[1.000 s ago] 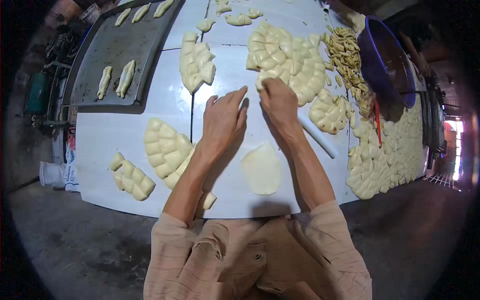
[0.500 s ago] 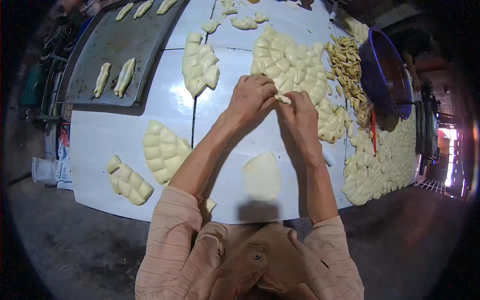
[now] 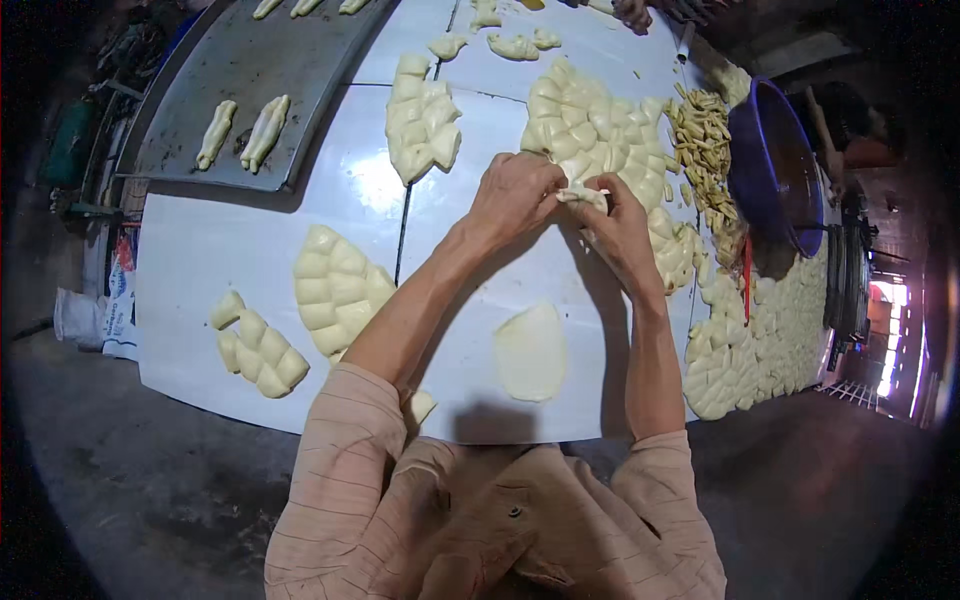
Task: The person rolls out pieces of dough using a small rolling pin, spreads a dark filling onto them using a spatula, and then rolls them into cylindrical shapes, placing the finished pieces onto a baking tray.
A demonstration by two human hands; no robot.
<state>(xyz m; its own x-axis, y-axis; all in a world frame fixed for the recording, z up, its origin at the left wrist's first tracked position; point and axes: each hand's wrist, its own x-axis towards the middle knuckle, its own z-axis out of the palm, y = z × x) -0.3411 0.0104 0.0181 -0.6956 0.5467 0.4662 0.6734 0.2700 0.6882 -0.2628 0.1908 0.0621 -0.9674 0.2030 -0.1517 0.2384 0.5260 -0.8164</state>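
The camera sits on the head of the person (image 3: pixel 490 530). It looks down, very wide, at the nearby fingers (image 3: pixel 612 188) and white surface (image 3: pixel 190 270).

White tabletop (image 3: pixel 225 245) is filling the middle of the frame, dark seams (image 3: pixel 405 225) running across it, its near edge bowing in the lens. Glare (image 3: pixel 378 185) is shining off the surface left of upper centre. Grey, stained floor (image 3: pixel 170 470) is spreading across lower left and lower right. Daylight is coming through a narrow bright opening (image 3: pixel 888 340) at far right, a pale grate (image 3: pixel 850 394) showing just below. Frame edges are sinking into shadow.
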